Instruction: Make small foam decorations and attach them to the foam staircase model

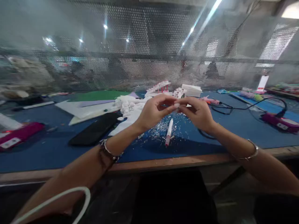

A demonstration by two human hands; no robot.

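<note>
My left hand (156,109) and my right hand (196,112) meet above the blue work surface, fingertips pinched together. A tiny whitish bit shows at the fingertips; its kind is too small to make out. Below them a white pen with a red end (169,132) lies among scattered white scraps (156,130). Left of my left hand sits a heap of white foam-like pieces (130,105). Behind the hands stand a white piece on red posts (161,88) and a small dotted white cluster (179,92).
A black phone-like slab (95,129) lies at left, near white sheets (79,110) and a green sheet (100,95). A pink tool (210,100) with a black cable rests at right. Purple devices (281,122) flank the table's ends. A perforated metal screen (140,71) rises behind.
</note>
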